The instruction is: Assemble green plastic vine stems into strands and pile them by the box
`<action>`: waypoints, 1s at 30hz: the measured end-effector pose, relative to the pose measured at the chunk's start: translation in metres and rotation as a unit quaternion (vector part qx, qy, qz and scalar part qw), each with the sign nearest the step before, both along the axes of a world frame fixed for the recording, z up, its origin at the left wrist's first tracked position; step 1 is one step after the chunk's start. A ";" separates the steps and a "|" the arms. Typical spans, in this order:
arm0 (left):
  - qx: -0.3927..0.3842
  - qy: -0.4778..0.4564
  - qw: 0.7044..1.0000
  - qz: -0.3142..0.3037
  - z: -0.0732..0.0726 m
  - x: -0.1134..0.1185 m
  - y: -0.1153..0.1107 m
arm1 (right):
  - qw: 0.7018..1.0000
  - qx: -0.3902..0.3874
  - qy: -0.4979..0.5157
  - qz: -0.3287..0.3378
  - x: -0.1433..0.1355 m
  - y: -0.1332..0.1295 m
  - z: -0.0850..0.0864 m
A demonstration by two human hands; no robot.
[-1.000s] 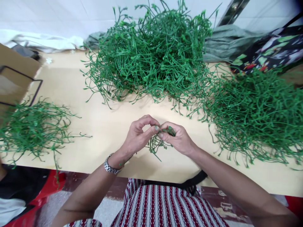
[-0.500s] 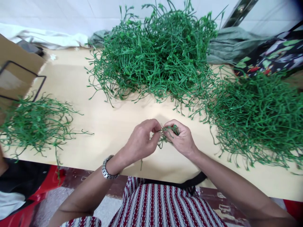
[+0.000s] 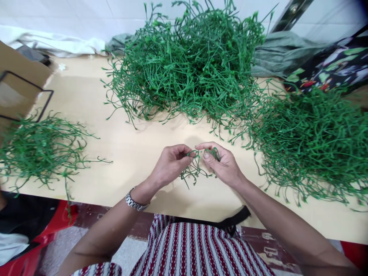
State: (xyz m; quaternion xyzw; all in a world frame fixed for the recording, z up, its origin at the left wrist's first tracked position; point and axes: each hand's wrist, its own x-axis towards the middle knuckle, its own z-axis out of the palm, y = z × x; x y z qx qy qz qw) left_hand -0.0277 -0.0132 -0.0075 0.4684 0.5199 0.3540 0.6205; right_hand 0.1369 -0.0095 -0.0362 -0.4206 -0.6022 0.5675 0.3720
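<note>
Over the pale table in front of me, my left hand [image 3: 171,164] pinches a thin green stem between thumb and forefinger. My right hand [image 3: 225,165] is closed around a small bunch of green stems [image 3: 212,153], its forefinger reaching toward the left fingertips. Between and below both hands dangle curly green stems [image 3: 196,171] with small tips; they look like artificial flower stems. Beyond the hands rises a large heap of similar stems [image 3: 184,73]. A second big pile [image 3: 319,145] lies to the right, and a smaller pile [image 3: 43,149] to the left.
A cardboard box [image 3: 25,73] and a black wire frame [image 3: 47,103] stand at the left. Grey-green cloth [image 3: 284,53] and flowered black fabric [image 3: 339,65] lie at the back right. Red seats flank the table's near edge [image 3: 97,205]; part of another person shows at lower left.
My hands have moved slightly apart, and the right forefinger has straightened. More stems now hang loosely below the fingers. The piles are unchanged.
</note>
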 end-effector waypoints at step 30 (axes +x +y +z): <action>-0.009 -0.025 0.992 -0.126 0.002 -0.007 -0.007 | 0.928 0.275 -0.191 0.163 0.006 0.011 0.020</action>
